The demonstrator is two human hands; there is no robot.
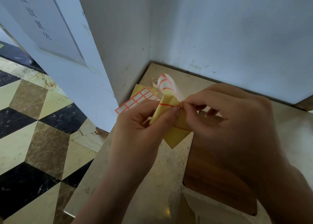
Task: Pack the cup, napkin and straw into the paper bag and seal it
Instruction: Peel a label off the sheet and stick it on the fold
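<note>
White walls [220,29] are meeting in a corner behind a beige marble-look desk [152,181], and to the left a floor [33,122] of cream, brown and black tiles is stretching away below a white door panel [50,29] that is carrying printed characters. A dark wooden board [211,173] is lying flat on the right part of the desk, partly hidden under the right forearm.

Both hands are working above the desk, near its back corner. The left hand [144,123] is holding a folded yellow sticker sheet [171,120], with its fingers curled under the sheet and its thumb pressing on the top near an orange line. The right hand [225,110] is pinching the sheet's upper edge between thumb and forefinger, just beside the left thumb. From that pinch a white strip with orange borders, the peeled sticker layer [165,83], is curling upward and away, blurred at its tip.

Behind the hands, a flat sheet of white labels [135,101] with orange frames is lying on the desk near the wall, on top of more yellow sheets [140,88]. Just beyond it a small pale roll [154,81] is sitting on the desk; what it is cannot be told. The cup, napkin, straw and paper bag cannot be made out in this view.
</note>
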